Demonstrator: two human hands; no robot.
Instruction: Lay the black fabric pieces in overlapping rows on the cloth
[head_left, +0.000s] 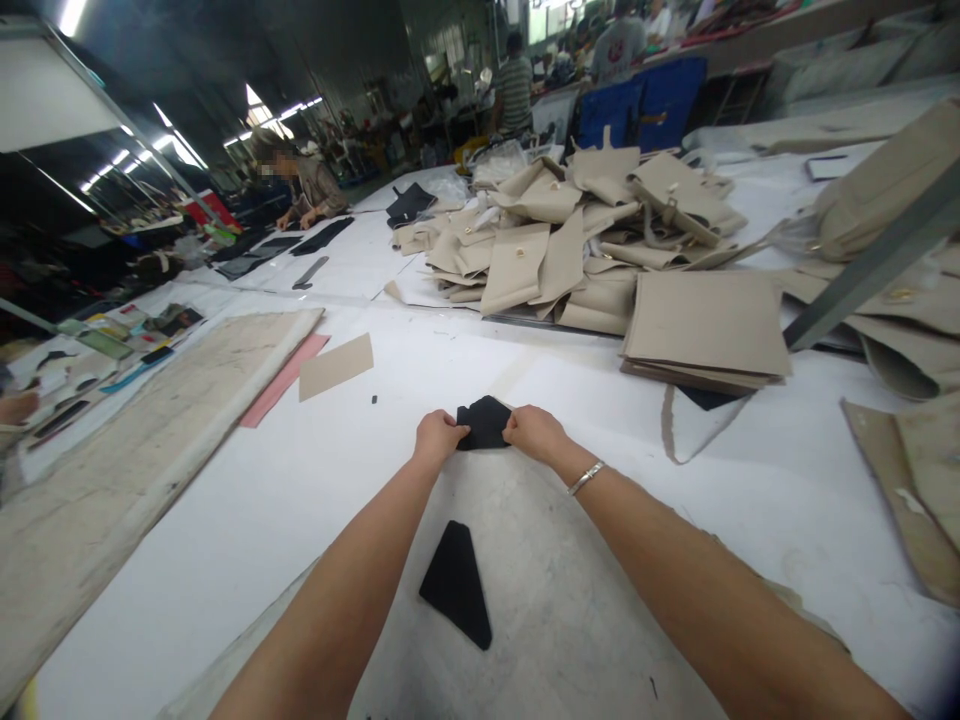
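Note:
A small black fabric piece [486, 424] is stretched between my two hands over the white table. My left hand [441, 437] pinches its left edge, thumb on top. At the opposite edge, my right hand [534, 433] is closed on the same piece, with a silver bracelet on that wrist. Nearer to me, a second black piece [457, 585], roughly triangular, lies flat on a greyish sheet [570, 590]. The fingertips under the held piece are hidden.
Beige panels [525, 260] lie heaped at the back, beside a neat beige stack [705, 320]. A grey metal bar [877, 255] slants at right. A padded board [150, 480] runs along the left. One beige rectangle [337, 367] lies near it. Another person [307, 185] works across the table.

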